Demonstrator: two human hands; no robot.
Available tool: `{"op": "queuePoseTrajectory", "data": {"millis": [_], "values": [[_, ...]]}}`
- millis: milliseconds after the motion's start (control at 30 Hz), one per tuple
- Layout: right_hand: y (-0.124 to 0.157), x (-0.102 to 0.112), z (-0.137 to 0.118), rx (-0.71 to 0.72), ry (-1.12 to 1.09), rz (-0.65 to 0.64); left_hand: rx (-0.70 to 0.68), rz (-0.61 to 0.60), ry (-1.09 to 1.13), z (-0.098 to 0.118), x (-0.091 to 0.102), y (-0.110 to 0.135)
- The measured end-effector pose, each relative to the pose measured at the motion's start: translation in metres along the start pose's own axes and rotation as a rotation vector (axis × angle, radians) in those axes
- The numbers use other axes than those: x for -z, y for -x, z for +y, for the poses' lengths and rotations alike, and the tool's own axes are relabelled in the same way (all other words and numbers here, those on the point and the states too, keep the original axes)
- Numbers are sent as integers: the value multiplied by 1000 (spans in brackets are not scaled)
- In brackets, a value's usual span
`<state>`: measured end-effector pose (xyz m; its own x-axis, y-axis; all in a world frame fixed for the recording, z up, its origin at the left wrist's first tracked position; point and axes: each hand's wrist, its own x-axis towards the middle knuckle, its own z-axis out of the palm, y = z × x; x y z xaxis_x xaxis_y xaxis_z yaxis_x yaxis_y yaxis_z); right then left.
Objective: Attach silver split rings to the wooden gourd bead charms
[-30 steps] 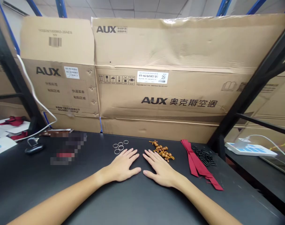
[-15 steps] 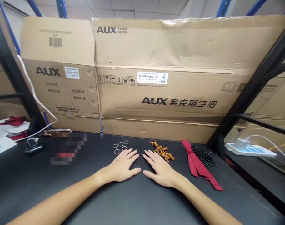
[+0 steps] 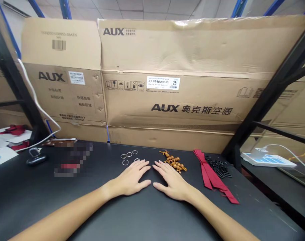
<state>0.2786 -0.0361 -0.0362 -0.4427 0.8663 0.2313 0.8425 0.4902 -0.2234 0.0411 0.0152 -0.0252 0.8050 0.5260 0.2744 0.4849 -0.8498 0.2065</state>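
My left hand (image 3: 133, 177) lies palm down on the black table (image 3: 142, 217), fingers spread and holding nothing. Just past its fingertips are several metal rings (image 3: 129, 154), one partly covered by the fingers. Palm down beside it rests my right hand (image 3: 171, 180), also spread and holding nothing, with the thumbs almost meeting. Brown gourd-shaped beads on yellow cord (image 3: 176, 162) lie at the right fingertips, partly hidden behind them. Farther right are dark red fabric strips (image 3: 210, 174) and a pile of black clips or buckles (image 3: 219, 167), whose exact kind I cannot make out.
Large cardboard boxes (image 3: 167, 127) stand along the table's back edge. At left lie a small black object with a metal loop (image 3: 36, 159), a blurred-out item (image 3: 73, 160) and a white cable (image 3: 38, 103). A white power strip (image 3: 268, 160) sits beyond the black frame at right.
My left hand's fingers have shifted very slightly to the right, covering a bit more of one ring. My right hand and the things on the table stay put.
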Motion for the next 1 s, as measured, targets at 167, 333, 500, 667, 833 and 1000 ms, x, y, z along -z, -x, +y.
{"op": "queuePoseTrajectory", "data": {"millis": [167, 333, 500, 667, 833, 1000], "values": [[-5, 8, 9, -102, 242, 297, 92, 62, -34, -4, -8, 0], [0, 31, 21, -476, 511, 290, 105, 65, 15, -6, -9, 1], [4, 32, 11, -570, 553, 142, 11, 9, 27, -1, -1, 1], [3, 14, -9, -429, 470, 140, -71, 20, 68, 2, 2, 1], [2, -1, -17, -123, 203, 186, -55, 100, 12, 5, 2, -1], [1, -3, -7, 57, -42, 245, 22, 110, 1, 4, -1, -1]]}}
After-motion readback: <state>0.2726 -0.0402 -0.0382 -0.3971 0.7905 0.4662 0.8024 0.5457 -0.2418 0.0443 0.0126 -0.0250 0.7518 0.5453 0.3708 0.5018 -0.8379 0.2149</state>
